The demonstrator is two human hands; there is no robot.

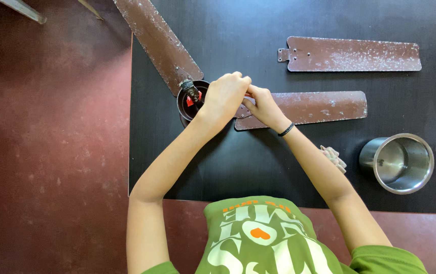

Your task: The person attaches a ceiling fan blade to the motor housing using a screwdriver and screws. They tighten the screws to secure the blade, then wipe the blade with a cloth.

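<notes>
Green shirt (263, 238) nearest. Left hand (225, 94) and right hand (263, 104) pinched shut on speckled brown blade (314, 107), pointing 3 o'clock from round hub (190, 99).

Three brown fan blades (350, 55), one fan motor (191, 99), one steel cup (398, 163), one cloth (333, 157), one black table (258, 162).

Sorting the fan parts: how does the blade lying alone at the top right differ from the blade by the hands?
The loose blade lies alone and untouched, its bracket end bare; the near blade meets the motor hub, with the left hand and right hand at its inner end. The loose blade lies level, the near blade slightly tilted. Both are brown and speckled.
</notes>
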